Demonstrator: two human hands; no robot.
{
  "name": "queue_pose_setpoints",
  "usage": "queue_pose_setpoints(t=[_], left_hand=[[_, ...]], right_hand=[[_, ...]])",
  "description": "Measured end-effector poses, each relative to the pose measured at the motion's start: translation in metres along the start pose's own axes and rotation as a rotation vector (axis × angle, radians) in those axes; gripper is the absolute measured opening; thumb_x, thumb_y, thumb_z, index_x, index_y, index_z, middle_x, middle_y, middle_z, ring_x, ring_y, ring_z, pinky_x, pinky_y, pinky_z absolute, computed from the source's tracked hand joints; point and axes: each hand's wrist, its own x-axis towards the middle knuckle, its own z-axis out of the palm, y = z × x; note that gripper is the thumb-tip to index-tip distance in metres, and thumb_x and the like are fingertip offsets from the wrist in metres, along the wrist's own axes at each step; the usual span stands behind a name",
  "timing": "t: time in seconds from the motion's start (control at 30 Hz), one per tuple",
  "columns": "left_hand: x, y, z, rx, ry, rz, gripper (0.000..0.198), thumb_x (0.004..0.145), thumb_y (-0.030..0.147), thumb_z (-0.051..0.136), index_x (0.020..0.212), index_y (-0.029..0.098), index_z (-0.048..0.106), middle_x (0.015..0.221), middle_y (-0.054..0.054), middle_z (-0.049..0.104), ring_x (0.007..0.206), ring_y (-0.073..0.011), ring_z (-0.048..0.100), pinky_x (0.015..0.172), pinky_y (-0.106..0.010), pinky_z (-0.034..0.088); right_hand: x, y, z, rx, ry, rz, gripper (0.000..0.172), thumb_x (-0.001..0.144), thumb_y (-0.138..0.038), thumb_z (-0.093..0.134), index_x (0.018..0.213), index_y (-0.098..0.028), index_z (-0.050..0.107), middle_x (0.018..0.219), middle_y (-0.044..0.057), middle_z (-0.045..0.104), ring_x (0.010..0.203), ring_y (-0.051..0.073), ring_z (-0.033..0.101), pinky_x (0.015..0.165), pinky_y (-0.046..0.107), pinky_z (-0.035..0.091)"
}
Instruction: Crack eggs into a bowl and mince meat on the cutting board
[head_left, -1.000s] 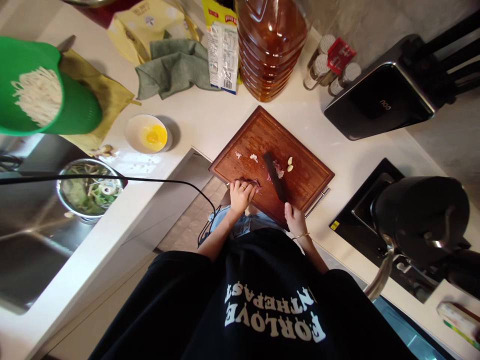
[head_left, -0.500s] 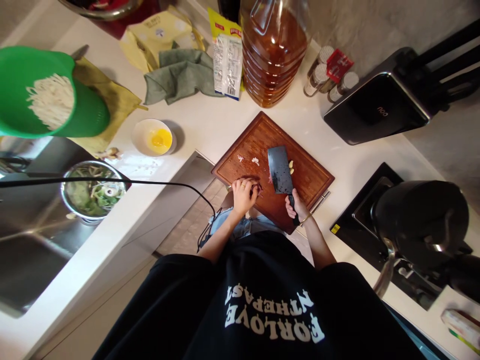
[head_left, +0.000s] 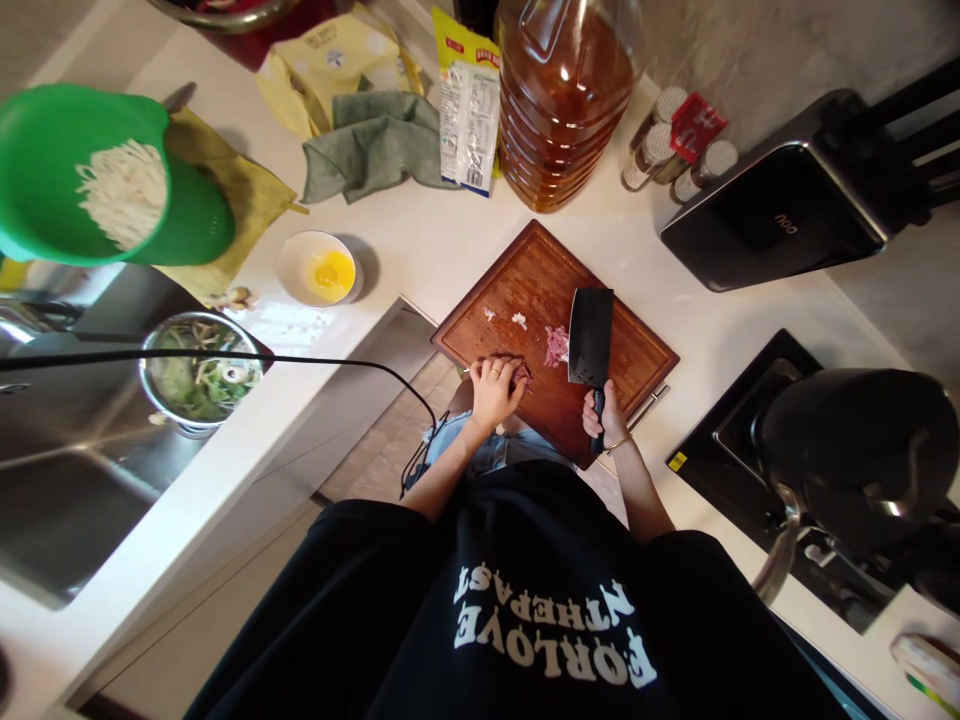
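A wooden cutting board (head_left: pixel 480 325) lies at the counter's front edge. My right hand (head_left: pixel 609 412) is closed round the black handle of a dark cleaver (head_left: pixel 590 335), whose broad blade is over the board's right half. Just left of the blade is a small heap of chopped pink meat (head_left: pixel 556 345). My left hand (head_left: pixel 495 388) curls over a reddish piece of meat (head_left: pixel 523 374) near the board's front left side and holds it there; the fingers hide much of it. Small pale scraps (head_left: pixel 519 320) lie farther back on the board.
A white bowl with egg yolk (head_left: pixel 330 277) and a green container of noodles (head_left: pixel 195 215) stand left. Behind the board are an oil jug (head_left: pixel 562 120) and spice jars (head_left: pixel 652 150). A knife block (head_left: pixel 772 215) and black pot (head_left: pixel 847 430) stand right; a black cable (head_left: pixel 322 360) crosses the left side.
My right hand has moved the cleaver to the right, uncovering the chopped meat heap and covering the garlic pieces. My left hand stays on its piece of meat. The view has shifted slightly.
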Motion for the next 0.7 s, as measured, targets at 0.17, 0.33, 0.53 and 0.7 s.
queue_pose_setpoints(t=[0.17, 0.33, 0.53, 0.7], left_hand=[[0.004, 0.003, -0.001, 0.045, -0.033, -0.039, 0.023, 0.081, 0.038, 0.054, 0.095, 0.020, 0.058, 0.104, -0.011, 0.058, 0.103, -0.0286, 0.045, 0.092, -0.046, 0.025], [0.014, 0.012, -0.010, -0.064, -0.111, -0.141, 0.013, 0.084, 0.034, 0.051, 0.086, 0.021, 0.055, 0.086, -0.004, 0.063, 0.092, -0.0216, 0.052, 0.088, -0.039, 0.028], [0.040, 0.020, -0.013, -0.220, -0.239, -0.209, 0.020, 0.085, 0.040, 0.051, 0.087, 0.023, 0.061, 0.079, 0.001, 0.067, 0.079, -0.0159, 0.057, 0.085, -0.036, 0.029], [0.050, 0.019, -0.007, -0.028, -0.124, -0.066, 0.029, 0.086, 0.045, 0.048, 0.092, 0.024, 0.066, 0.095, -0.007, 0.065, 0.096, -0.0247, 0.051, 0.087, -0.042, 0.028]], right_hand=[[-0.013, -0.007, 0.007, 0.028, 0.039, -0.035, 0.057, 0.074, -0.079, 0.031, 0.062, -0.023, 0.033, 0.040, -0.011, 0.030, 0.025, 0.004, 0.020, 0.024, 0.016, 0.019], [-0.027, -0.008, 0.014, 0.039, 0.040, -0.076, 0.056, 0.074, -0.077, 0.035, 0.063, -0.022, 0.036, 0.039, -0.010, 0.033, 0.024, 0.004, 0.021, 0.022, 0.017, 0.020], [-0.039, -0.002, 0.020, -0.094, 0.124, -0.154, 0.055, 0.076, -0.074, 0.036, 0.064, -0.021, 0.042, 0.039, -0.009, 0.037, 0.024, 0.004, 0.026, 0.023, 0.017, 0.023], [-0.045, 0.004, 0.022, -0.267, 0.212, -0.200, 0.054, 0.080, -0.072, 0.031, 0.064, -0.021, 0.043, 0.041, -0.008, 0.036, 0.026, 0.005, 0.028, 0.026, 0.019, 0.023]])
